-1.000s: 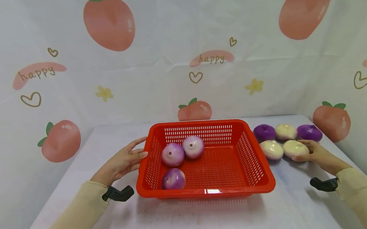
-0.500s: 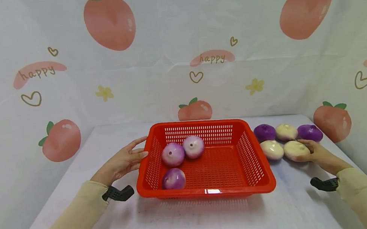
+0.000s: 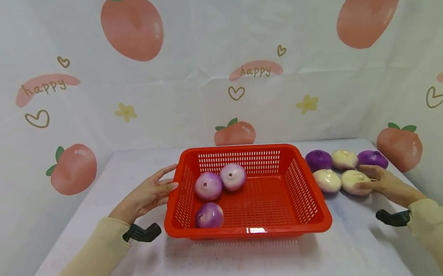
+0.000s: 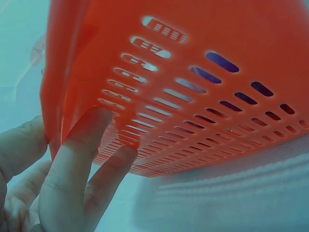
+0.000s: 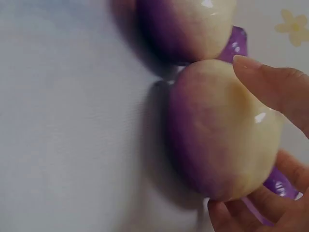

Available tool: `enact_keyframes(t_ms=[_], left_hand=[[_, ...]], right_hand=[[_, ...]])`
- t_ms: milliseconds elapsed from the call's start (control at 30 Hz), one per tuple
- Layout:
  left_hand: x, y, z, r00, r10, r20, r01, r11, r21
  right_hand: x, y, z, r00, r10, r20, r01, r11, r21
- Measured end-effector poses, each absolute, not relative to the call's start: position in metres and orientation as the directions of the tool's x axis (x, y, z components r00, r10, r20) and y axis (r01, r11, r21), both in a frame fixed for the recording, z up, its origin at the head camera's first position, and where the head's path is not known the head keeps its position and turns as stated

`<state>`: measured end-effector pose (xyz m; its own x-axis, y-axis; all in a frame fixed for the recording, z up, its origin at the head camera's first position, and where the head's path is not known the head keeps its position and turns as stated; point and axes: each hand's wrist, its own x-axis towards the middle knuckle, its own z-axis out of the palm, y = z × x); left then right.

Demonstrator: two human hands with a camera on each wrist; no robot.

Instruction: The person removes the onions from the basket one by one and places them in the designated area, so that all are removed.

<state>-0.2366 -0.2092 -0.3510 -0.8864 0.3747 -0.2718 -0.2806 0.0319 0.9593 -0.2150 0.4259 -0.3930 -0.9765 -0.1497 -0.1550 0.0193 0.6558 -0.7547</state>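
My left hand rests with lightly bent fingers on the outer left wall of a red plastic basket. Inside the basket lie three purple-and-white turnips. To the right, my right hand is spread loosely around the near right cream-and-purple turnip. In the right wrist view its thumb lies over one edge of the turnip and fingertips sit at the opposite edge. How firmly they touch is unclear.
Beside that turnip stand another cream-topped turnip, one behind it, and purple turnips at the back. The basket stands mid-table, close to this group. A white printed cloth hangs behind the table.
My right hand has shifted slightly, its thumb moving up from the turnip's near side and its wrist a little to the right. The left hand, basket and turnips look unmoved.
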Motion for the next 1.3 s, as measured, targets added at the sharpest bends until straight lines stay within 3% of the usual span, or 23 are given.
enact_keyframes(t_ms=[200,367,567,767,1033,1300], left_hand=[[-0.238,-0.208,-0.351,-0.886,0.385,-0.259,-0.273,0.018,0.962],[-0.238,-0.208,-0.35,-0.885,0.389,-0.257,-0.271,0.019,0.962],[-0.237,-0.21,-0.351,-0.881,0.394,-0.262,-0.277,0.021,0.961],[-0.237,-0.213,-0.354,-0.879,0.403,-0.254,-0.277,0.001,0.961],[-0.237,-0.212,-0.354,-0.882,0.395,-0.256,-0.27,0.022,0.963],[-0.237,-0.211,-0.352,-0.885,0.388,-0.258,-0.262,0.043,0.964]], right_hand=[[-0.226,0.423,-0.363,-0.986,-0.16,-0.045,-0.059,0.588,-0.806],[-0.238,0.397,-0.315,-0.99,-0.134,-0.039,-0.045,0.57,-0.821],[-0.252,0.334,-0.274,-0.98,-0.197,0.036,-0.098,0.316,-0.944],[-0.262,0.255,-0.259,-0.933,-0.318,0.17,-0.223,0.14,-0.965],[-0.271,0.183,-0.278,-0.89,-0.426,0.161,-0.266,0.199,-0.943],[-0.28,0.142,-0.314,-0.873,-0.486,0.029,-0.228,0.354,-0.907]])
